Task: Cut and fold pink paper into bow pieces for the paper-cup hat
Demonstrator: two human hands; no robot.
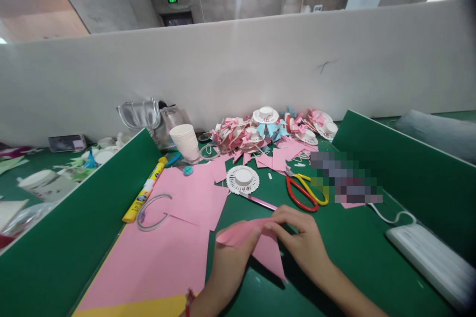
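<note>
A piece of pink paper (269, 252) is held between both hands above the green tabletop, bent over along its upper edge. My left hand (232, 255) pinches its left part, thumb on the near side. At the right end of the bend, my right hand (303, 235) grips the paper between thumb and fingers. Just beyond the hands lies a pink-and-silver pen-like stick (260, 201), and behind it a white paper disc with a slit rim and raised centre (243, 177). Scissors with red and yellow handles (305, 192) rest to the right.
Pink sheets (163, 257) cover the left side, with a grey ring (154, 213) and yellow glue stick (143, 193). Stacked paper cups (185, 142) stand behind. Finished-looking paper hats (266, 115) pile up at the back. Green dividers (409, 173) flank the space; a white mask (433, 262) lies right.
</note>
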